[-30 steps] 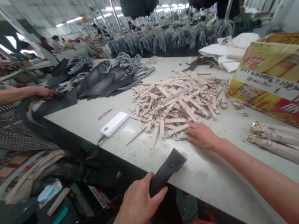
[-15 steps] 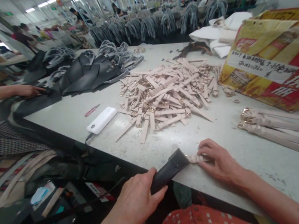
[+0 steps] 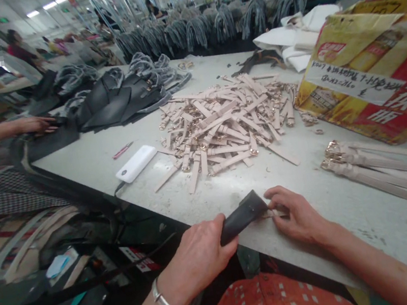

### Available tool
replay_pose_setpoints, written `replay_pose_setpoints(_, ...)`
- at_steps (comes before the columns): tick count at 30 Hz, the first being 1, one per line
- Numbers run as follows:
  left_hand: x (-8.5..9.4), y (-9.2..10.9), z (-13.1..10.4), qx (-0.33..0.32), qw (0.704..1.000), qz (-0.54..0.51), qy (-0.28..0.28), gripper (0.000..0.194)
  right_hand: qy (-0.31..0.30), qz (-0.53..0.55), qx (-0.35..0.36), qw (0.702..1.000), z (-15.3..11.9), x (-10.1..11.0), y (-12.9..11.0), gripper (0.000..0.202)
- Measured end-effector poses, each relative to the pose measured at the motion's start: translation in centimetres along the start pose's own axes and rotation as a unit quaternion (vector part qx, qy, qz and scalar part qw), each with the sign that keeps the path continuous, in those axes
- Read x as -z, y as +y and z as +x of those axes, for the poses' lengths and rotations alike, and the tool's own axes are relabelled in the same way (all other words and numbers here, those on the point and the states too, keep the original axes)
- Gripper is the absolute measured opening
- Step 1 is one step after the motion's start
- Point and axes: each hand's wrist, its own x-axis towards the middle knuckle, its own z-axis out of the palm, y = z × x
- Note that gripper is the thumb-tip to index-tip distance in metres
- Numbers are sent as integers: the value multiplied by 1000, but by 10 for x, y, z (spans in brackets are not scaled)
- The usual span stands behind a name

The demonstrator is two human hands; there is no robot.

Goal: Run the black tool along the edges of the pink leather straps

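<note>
My left hand (image 3: pixel 200 253) is wrapped round a long, dark, flat-sided object (image 3: pixel 244 213), whose kind I cannot make out. Its wide end points up and to the right, over the table's front edge. Right at that end, the fingers of my right hand (image 3: pixel 301 215) are pinched on a short pale strap (image 3: pixel 275 212), partly covered by the fingers and the dark object. Beyond my hands lies a heap of pale buckle straps (image 3: pixel 223 129) with gold-coloured metal fittings. To the right, several similar straps (image 3: pixel 371 167) lie side by side in a bundle.
A yellow and red carton (image 3: pixel 365 75) stands at the right of the white table (image 3: pixel 180 202). A white power bank (image 3: pixel 136 164) and a pink pen-like tool (image 3: pixel 123 151) lie at left. Another person's hand (image 3: pixel 39 125) touches black pieces (image 3: pixel 118 101) at the far left.
My left hand and the dark object have shifted right and slightly up, towards my right hand. Less of the strap between them shows now. The other person's hand has moved slightly left.
</note>
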Motion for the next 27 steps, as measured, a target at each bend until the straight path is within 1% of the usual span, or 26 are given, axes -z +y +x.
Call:
replay_pose_setpoints(3,-2,-10,-3,13,1000,9,2,28,6,-5,15,1000,-2,0,1,24)
replay_pose_setpoints(6,3,-17,-10,20,999,24,-16,27,-2,3,22,1000,-2,0,2,25)
replay_pose_setpoints(9,9,-13,-13,17,999,27,-40,27,-5,12,20,1000,-1,-1,3,26)
replay_pose_setpoints(12,12,-5,-10,8,999,26,-44,27,-2,8,22,1000,-1,-1,3,25)
replay_pose_setpoints(15,10,-4,-4,9,999,14,-34,28,-5,1,20,1000,1,0,2,24)
replay_pose_setpoints(19,4,-8,0,35,999,-15,-34,30,-1,2,21,1000,3,0,-1,22)
replay_pose_setpoints(27,0,-9,-8,36,999,19,-13,32,-3,-14,34,999,2,0,-2,20)
